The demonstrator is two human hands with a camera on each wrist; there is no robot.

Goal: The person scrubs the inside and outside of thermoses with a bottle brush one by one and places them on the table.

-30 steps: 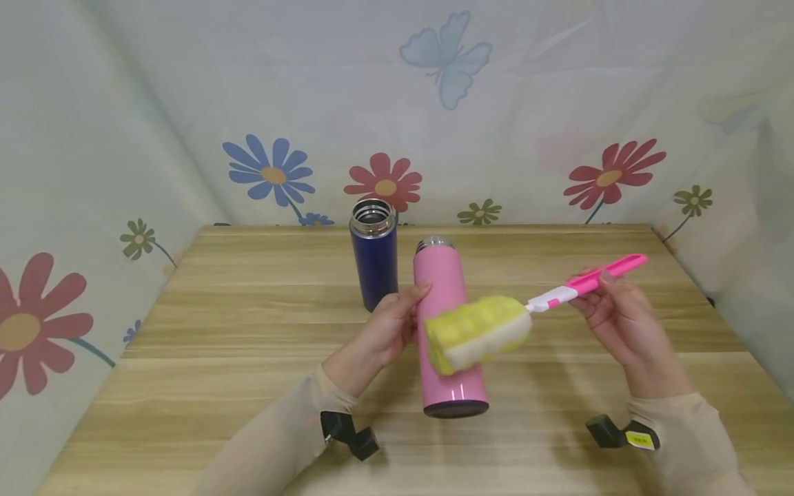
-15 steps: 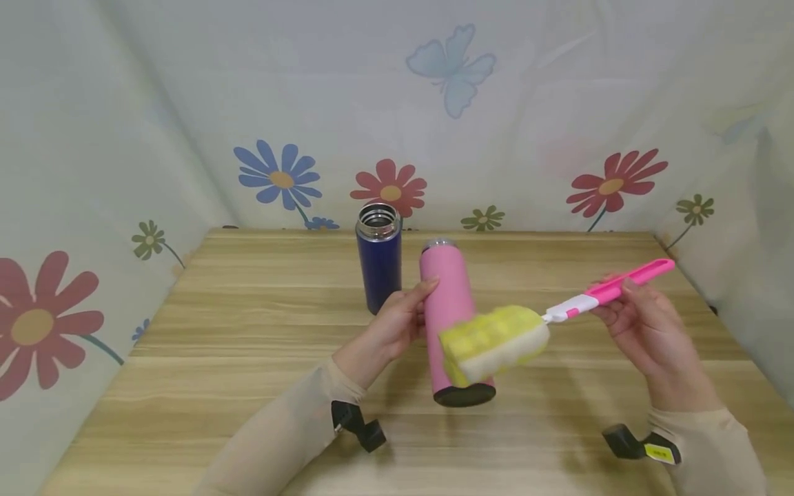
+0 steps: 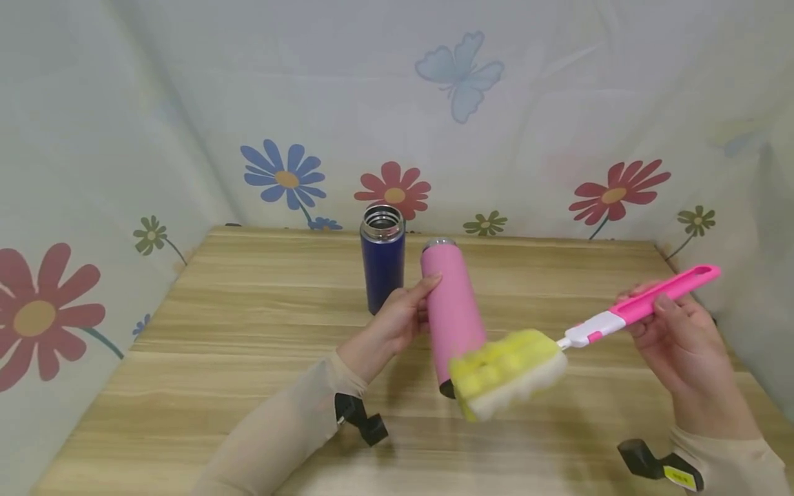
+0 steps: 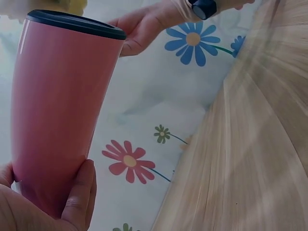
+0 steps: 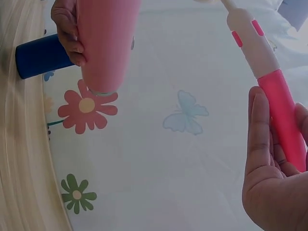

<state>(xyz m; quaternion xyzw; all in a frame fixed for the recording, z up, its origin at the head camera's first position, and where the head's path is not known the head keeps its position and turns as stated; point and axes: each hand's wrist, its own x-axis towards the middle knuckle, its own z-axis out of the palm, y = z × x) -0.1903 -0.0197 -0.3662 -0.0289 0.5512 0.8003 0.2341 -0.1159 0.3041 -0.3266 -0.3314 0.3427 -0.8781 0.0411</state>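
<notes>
Head cam, L hand [image 3: 392, 325]: grips tilted pink bottle [image 3: 455, 303], held off table [image 3: 248, 310].
Head, R hand [image 3: 688, 348]: pinches brush [image 3: 595, 329] by pink handle [image 3: 645, 303]; yellow sponge head [image 3: 509, 368] overlaps bottle, contact unclear.
Head, blue bottle [image 3: 382, 272]: upright on table, steel rim [image 3: 382, 236] up, near L hand.
L wrist, pink bottle: dark base [image 4: 74, 24] at top, fingers [image 4: 82, 197] rd body.
R wrist, brush: handle btwn thumb + fingers.

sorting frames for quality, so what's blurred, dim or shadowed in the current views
Head view: the yellow brush head looks motion-blurred, the blue bottle sharper, with soft shadows on the table; left wrist: dim, the pink bottle darkening toward the picture's bottom; right wrist: paler overall, the brush handle fairly clear.
</notes>
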